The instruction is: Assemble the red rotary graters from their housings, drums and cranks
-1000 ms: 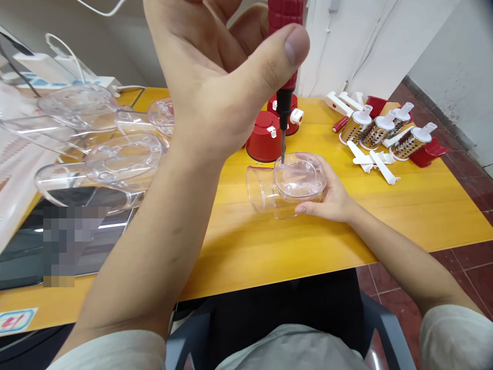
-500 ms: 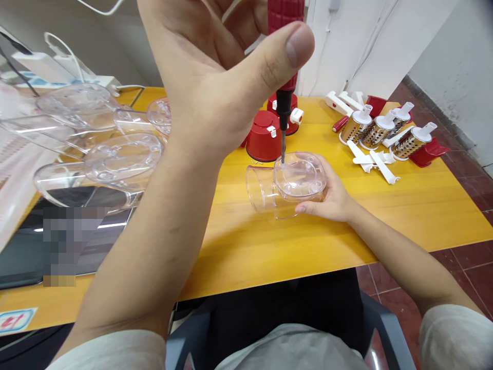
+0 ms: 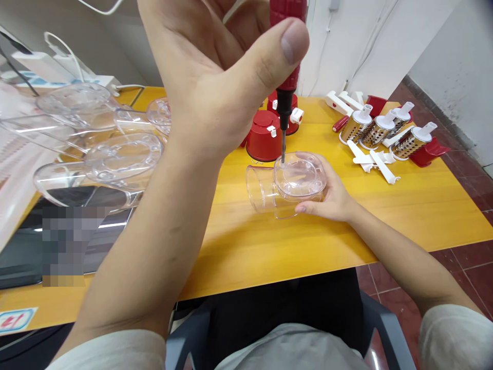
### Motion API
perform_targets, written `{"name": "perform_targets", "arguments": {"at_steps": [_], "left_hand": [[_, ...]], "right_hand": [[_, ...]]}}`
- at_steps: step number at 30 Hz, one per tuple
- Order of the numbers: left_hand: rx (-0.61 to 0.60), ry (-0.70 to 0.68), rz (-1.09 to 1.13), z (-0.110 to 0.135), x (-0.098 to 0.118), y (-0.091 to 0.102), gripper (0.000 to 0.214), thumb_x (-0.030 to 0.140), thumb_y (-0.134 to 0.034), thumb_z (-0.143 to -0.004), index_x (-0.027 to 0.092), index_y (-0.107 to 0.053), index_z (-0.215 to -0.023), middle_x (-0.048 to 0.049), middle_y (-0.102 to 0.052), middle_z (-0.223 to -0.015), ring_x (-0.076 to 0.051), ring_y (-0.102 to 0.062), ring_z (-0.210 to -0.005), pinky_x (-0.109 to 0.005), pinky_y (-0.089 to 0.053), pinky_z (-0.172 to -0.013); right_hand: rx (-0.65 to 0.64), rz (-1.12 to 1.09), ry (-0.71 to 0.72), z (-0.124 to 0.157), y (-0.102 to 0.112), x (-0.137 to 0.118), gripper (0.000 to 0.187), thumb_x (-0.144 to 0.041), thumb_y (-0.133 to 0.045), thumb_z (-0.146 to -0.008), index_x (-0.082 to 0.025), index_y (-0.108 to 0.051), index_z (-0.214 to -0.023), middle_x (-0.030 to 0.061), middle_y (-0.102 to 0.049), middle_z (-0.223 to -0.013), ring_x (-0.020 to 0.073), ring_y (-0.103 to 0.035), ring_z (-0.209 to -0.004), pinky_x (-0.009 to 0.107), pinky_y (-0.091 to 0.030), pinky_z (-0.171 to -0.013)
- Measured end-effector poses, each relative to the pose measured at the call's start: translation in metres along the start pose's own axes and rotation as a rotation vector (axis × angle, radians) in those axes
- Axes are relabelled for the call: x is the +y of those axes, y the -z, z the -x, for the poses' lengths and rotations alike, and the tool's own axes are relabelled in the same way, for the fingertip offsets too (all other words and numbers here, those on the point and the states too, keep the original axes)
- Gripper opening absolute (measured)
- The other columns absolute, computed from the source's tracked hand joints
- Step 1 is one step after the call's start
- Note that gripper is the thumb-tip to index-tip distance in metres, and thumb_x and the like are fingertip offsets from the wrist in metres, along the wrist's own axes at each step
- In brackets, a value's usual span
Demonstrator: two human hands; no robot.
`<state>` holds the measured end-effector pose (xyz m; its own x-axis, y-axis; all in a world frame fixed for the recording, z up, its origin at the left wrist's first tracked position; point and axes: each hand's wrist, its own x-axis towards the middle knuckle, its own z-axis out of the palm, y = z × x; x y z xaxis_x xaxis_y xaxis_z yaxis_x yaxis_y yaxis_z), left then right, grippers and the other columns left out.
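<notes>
My left hand (image 3: 215,72) is raised close to the camera, its thumb and fingers closed around the red handle of a screwdriver (image 3: 285,77). The screwdriver stands upright, its thin tip touching the top left edge of a clear plastic housing (image 3: 287,187). The housing lies on the yellow table (image 3: 423,205), a tube end pointing left. My right hand (image 3: 333,198) cups the housing from its right side and holds it steady.
Two red cups with white tabs (image 3: 265,136) stand just behind the housing. At the back right lie metal grater drums (image 3: 379,131), white handles (image 3: 372,159) and red parts (image 3: 429,151). More clear housings (image 3: 96,139) are stacked at the left, over a dark tray.
My left thumb has shifted slightly on the screwdriver handle; the tip stays on the same spot of the housing. My right hand has not moved.
</notes>
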<state>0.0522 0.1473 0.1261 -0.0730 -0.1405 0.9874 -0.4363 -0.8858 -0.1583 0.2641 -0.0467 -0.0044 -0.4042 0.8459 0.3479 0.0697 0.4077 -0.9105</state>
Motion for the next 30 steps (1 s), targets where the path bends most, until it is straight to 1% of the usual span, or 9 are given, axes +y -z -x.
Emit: {"name": "perform_targets", "arguments": {"at_steps": [3,6,9,12,14,19,26,28,30], "left_hand": [[-0.053,-0.012,0.022,-0.003,0.005,0.002,0.066,0.073,-0.086,-0.111,0.025,-0.076,-0.155,-0.0011,-0.085,-0.134,-0.028,-0.087,-0.133,-0.026,-0.072,-0.078],[-0.005,0.066,0.052,-0.013,0.037,-0.010,0.062,0.065,-0.098,-0.104,0.024,-0.081,-0.147,0.0008,-0.087,-0.125,-0.029,-0.089,-0.129,-0.028,-0.071,-0.076],[0.137,0.469,-0.021,-0.027,0.079,-0.031,0.040,0.051,-0.107,-0.099,0.020,-0.088,-0.116,-0.0027,-0.086,-0.116,-0.026,-0.086,-0.113,-0.037,-0.067,-0.079],[0.163,0.575,-0.005,-0.037,0.103,-0.044,0.060,0.071,-0.111,-0.084,0.021,-0.089,-0.108,-0.0014,-0.086,-0.110,-0.023,-0.083,-0.101,-0.042,-0.066,-0.081],[0.148,0.562,0.043,-0.037,0.103,-0.043,0.064,0.072,-0.109,-0.085,0.019,-0.087,-0.113,-0.0007,-0.088,-0.111,-0.026,-0.086,-0.107,-0.043,-0.066,-0.082],[0.126,0.442,0.100,-0.027,0.082,-0.032,0.045,0.046,-0.108,-0.098,0.019,-0.083,-0.124,0.0023,-0.089,-0.113,-0.024,-0.087,-0.109,-0.041,-0.069,-0.085],[0.135,0.489,0.001,-0.030,0.090,-0.036,0.045,0.051,-0.110,-0.095,0.020,-0.082,-0.112,-0.0025,-0.080,-0.106,-0.024,-0.083,-0.107,-0.044,-0.068,-0.096],[0.182,0.538,-0.009,-0.034,0.095,-0.039,0.053,0.059,-0.113,-0.089,0.021,-0.084,-0.112,-0.0029,-0.078,-0.105,-0.029,-0.083,-0.118,-0.044,-0.068,-0.095],[0.263,0.643,-0.020,-0.037,0.098,-0.043,0.072,0.077,-0.118,-0.065,0.025,-0.084,-0.103,-0.0026,-0.079,-0.108,-0.034,-0.080,-0.128,-0.042,-0.067,-0.089]], "right_hand": [[-0.011,-0.031,0.046,0.000,0.000,-0.001,0.118,-0.066,-0.112,-0.078,-0.031,-0.050,-0.172,0.0139,-0.063,-0.179,0.0307,-0.071,-0.163,0.052,-0.063,-0.144],[-0.017,-0.037,0.069,0.001,0.000,0.000,0.115,-0.062,-0.112,-0.080,-0.032,-0.051,-0.172,0.0131,-0.063,-0.178,0.0298,-0.072,-0.163,0.051,-0.063,-0.144],[-0.019,-0.019,0.048,0.001,0.000,0.001,0.120,-0.069,-0.110,-0.079,-0.029,-0.049,-0.174,0.0156,-0.061,-0.181,0.0320,-0.071,-0.164,0.053,-0.064,-0.143],[-0.023,-0.006,0.047,0.000,0.000,0.002,0.121,-0.072,-0.109,-0.079,-0.029,-0.048,-0.175,0.0157,-0.061,-0.180,0.0322,-0.071,-0.164,0.053,-0.064,-0.143],[-0.023,0.003,0.054,0.000,0.001,0.002,0.120,-0.072,-0.109,-0.080,-0.030,-0.049,-0.174,0.0151,-0.061,-0.180,0.0318,-0.071,-0.164,0.053,-0.064,-0.143],[-0.023,-0.014,0.081,0.000,0.001,0.001,0.115,-0.066,-0.110,-0.082,-0.031,-0.050,-0.173,0.0133,-0.063,-0.178,0.0303,-0.072,-0.163,0.051,-0.066,-0.142],[-0.003,0.012,0.038,0.000,0.001,0.000,0.121,-0.075,-0.109,-0.077,-0.029,-0.051,-0.173,0.0146,-0.065,-0.177,0.0322,-0.071,-0.163,0.054,-0.063,-0.145],[-0.005,-0.001,0.055,0.000,0.001,0.000,0.119,-0.071,-0.110,-0.078,-0.029,-0.051,-0.173,0.0141,-0.065,-0.176,0.0312,-0.072,-0.162,0.053,-0.063,-0.145],[-0.009,-0.002,0.059,0.000,0.001,0.001,0.118,-0.069,-0.110,-0.079,-0.030,-0.051,-0.173,0.0141,-0.065,-0.176,0.0310,-0.072,-0.162,0.053,-0.063,-0.145]]}}
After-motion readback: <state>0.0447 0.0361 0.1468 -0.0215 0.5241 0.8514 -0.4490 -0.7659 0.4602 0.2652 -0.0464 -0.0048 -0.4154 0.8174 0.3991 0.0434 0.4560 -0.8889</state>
